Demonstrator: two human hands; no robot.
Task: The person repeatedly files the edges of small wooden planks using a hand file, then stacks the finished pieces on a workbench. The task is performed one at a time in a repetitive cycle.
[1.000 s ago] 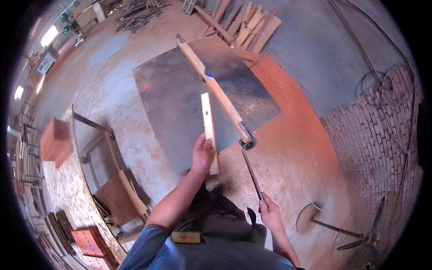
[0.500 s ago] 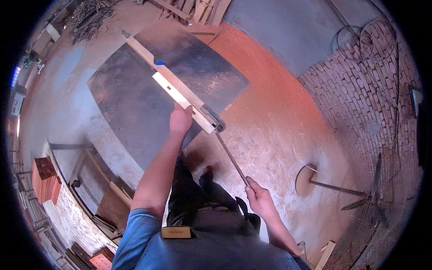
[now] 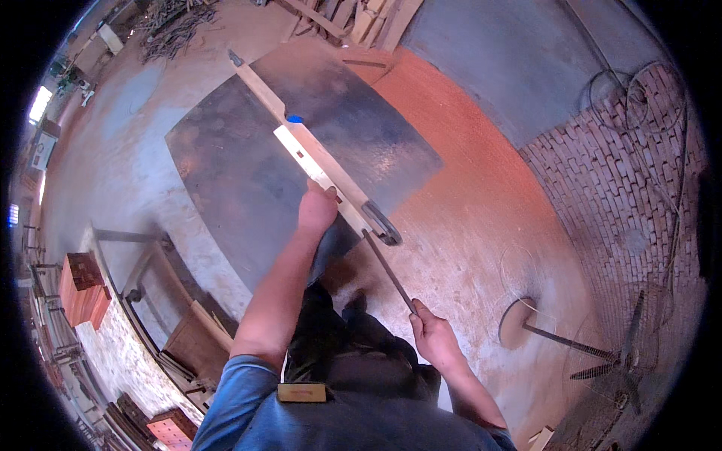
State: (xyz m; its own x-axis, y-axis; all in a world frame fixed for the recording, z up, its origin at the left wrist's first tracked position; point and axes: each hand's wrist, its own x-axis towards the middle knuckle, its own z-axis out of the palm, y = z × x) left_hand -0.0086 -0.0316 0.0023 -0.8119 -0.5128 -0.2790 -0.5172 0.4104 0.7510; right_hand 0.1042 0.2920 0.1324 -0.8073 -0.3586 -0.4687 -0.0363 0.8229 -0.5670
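Note:
A pale wooden bar (image 3: 301,155) with small rectangular holes cut in it lies along a longer wooden beam (image 3: 325,161). My left hand (image 3: 319,207) is closed around the bar, near its lower half. My right hand (image 3: 434,336) grips the near end of a thin dark metal rod (image 3: 389,272), thumb along it. The rod's far tip meets the near end of the bar; whether it is inside or only touching, I cannot tell. A dark metal fitting (image 3: 382,222) sits at the beam's near end, and a blue piece (image 3: 295,119) at its middle.
Below the beam lies a dark sheet (image 3: 226,150) on the dusty floor. A fan (image 3: 624,361) with a round base stands at right, before stacked bricks (image 3: 602,173). At left are a bench (image 3: 124,353) and reddish wooden blocks (image 3: 83,289). Boards (image 3: 368,22) lie at the back.
The whole view has shifted, so the bar, the beam and the surroundings appear farther right and lower. Both hands keep their holds, and the rod's tip stays at the bar's near end.

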